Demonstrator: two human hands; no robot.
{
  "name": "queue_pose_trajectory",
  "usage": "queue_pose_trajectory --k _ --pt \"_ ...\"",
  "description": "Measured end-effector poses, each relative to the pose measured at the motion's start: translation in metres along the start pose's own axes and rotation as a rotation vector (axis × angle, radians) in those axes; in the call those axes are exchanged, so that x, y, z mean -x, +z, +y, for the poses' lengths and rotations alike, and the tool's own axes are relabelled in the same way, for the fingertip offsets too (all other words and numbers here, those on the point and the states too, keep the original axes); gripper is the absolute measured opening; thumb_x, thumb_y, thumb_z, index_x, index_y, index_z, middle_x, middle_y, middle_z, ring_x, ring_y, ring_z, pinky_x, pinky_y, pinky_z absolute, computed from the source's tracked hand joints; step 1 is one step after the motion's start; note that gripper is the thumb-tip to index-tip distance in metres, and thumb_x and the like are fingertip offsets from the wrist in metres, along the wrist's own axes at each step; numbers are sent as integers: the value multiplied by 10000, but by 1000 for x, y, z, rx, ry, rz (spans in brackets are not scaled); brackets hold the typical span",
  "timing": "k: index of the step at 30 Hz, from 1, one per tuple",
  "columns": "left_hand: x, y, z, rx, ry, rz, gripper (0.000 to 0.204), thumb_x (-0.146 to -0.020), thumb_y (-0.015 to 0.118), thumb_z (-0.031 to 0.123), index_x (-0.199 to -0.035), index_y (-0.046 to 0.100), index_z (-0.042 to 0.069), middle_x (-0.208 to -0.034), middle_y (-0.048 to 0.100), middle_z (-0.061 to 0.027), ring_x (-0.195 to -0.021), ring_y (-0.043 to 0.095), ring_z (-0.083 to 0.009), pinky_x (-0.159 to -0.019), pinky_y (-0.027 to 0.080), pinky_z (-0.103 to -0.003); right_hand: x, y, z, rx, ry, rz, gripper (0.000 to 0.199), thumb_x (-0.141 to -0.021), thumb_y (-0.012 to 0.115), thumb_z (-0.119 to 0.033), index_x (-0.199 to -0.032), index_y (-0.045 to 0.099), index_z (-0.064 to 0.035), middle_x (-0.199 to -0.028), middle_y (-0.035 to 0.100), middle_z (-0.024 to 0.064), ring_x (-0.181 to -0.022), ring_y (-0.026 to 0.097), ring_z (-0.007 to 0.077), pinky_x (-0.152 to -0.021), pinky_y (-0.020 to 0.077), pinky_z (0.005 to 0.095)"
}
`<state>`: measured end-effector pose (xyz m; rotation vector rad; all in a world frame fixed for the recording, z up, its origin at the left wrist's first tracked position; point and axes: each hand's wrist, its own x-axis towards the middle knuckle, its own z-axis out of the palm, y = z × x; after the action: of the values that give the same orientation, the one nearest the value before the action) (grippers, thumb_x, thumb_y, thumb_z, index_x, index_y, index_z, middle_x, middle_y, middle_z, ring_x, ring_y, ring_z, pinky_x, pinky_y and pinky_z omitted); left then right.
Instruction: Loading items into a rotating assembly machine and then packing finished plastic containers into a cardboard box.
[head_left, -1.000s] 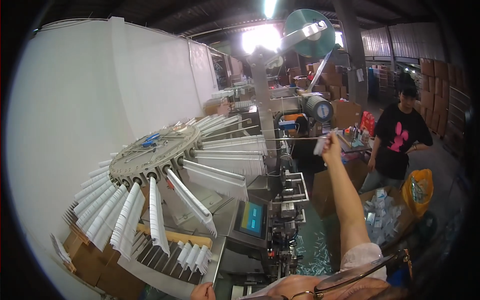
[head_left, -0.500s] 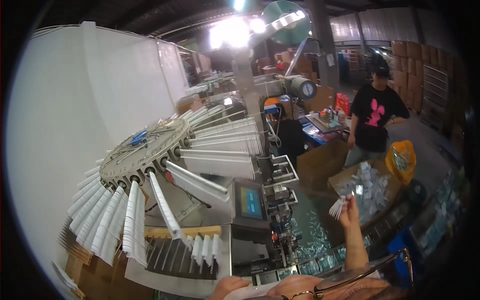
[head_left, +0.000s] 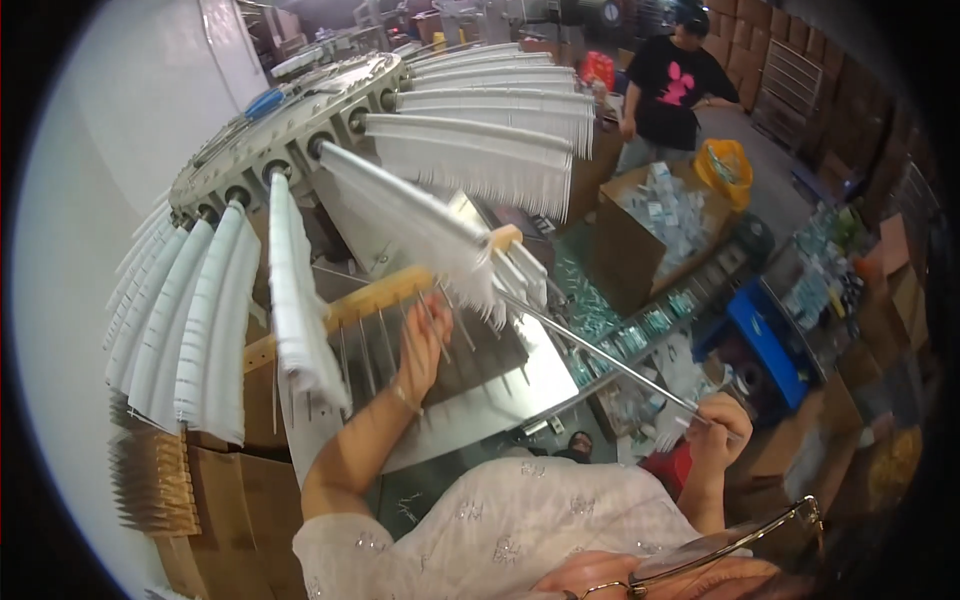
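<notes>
**Status: Partly Filled**

Right hand (head_left: 712,430): closed around a long, thin, silvery metal rod (head_left: 620,363), angled toward white fringed sheets (head_left: 425,225) hanging from a round grey metal wheel (head_left: 300,122); contact cannot be confirmed. Left hand (head_left: 424,335): fingers curled beside a yellow wooden rack (head_left: 385,293); grip cannot be determined. Done: sheets line the wheel's near side. Apparently left: the rack's bare stretch.

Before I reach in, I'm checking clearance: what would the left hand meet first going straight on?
Probably the near end of the yellowish wooden bar, just beyond the left hand's fingertips; depth is unclear.
</notes>
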<state>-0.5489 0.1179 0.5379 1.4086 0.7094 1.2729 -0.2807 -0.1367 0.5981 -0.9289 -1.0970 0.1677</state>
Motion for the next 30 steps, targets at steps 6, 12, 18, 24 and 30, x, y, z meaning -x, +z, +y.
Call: queue_pose_trajectory --k 6,12,18,24,30 --pt "-28 20 -13 164 -14 -22 135 -742 578 29 -794 453 15 -630 449 -10 -571 432 -75 -508 372 -225 21 47 -70 379 -227 -286 102 -689 517 -80 -697 568 8 -525 526 57 -453 498 160 -439 363 239" --pt "-20 15 -8 -204 232 -56 102 -789 512 4 -876 489 -45 -737 528 -44 -662 505 -85 -625 439 -207 11 93 -91 546 -291 -398 153 -641 596 11 -793 594 5 -646 559 96 -527 530 205 -465 408 272" --pt "64 44 55 -252 211 -349 255 -715 608 49 -960 560 -5 -612 474 18 -540 402 -51 -492 357 -198 15 96 -76 575 -339 -354 139 -644 587 21 -782 590 9 -631 547 95 -518 523 206 -457 401 267" --pt "-4 21 2 218 -22 -65 163 -806 495 149 -932 531 53 -592 449 19 -511 389 -45 -432 312 -185 23 64 -97 569 -379 -287 102 -641 530 42 -728 580 22 -587 532 95 -482 507 195 -443 385 260" --pt "-44 25 -15 367 -152 -204 152 -841 458 223 -758 466 96 -558 423 7 -421 343 -60 -361 244 -193 -3 80 -92 628 -291 -403 105 -646 585 17 -749 593 2 -614 541 95 -506 521 206 -447 392 266"
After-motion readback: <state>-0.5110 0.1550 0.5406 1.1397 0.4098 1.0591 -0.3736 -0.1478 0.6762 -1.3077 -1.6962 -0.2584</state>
